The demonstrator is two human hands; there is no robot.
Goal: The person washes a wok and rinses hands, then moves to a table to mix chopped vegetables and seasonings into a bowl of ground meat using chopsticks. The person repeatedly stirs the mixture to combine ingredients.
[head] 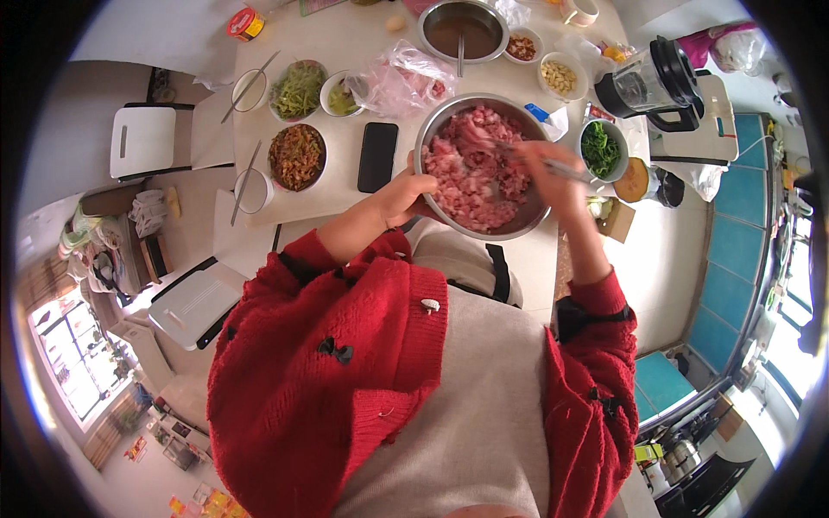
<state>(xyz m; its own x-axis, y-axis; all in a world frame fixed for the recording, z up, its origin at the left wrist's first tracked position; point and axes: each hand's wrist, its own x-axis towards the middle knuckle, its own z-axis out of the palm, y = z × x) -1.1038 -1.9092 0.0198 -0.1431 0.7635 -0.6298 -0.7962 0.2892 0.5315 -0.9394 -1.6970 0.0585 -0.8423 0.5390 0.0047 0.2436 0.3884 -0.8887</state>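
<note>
My left hand (409, 197) grips the near left rim of a stainless steel bowl (502, 232), thumb over the edge. Raw minced meat (469, 171) with pale fatty bits fills much of it, and some bare steel shows at the right. Over the bowl's right side, my right hand (556, 175) is closed around chopsticks (565, 169), blurred by motion. Their tips reach into the meat. The bowl is tilted at the table's front edge, close to my body; its underside is hidden. Left of it a black smartphone (377, 157) lies on the table.
On the table (311, 210) stand a bowl of chopped cooked filling (298, 157), shredded greens (298, 89), a plastic bag (405, 81), a steel basin of brown liquid (447, 32), peeled garlic (558, 76), dark leafy greens (600, 150) and a blender (654, 84). A cut squash (630, 180) sits at the right edge.
</note>
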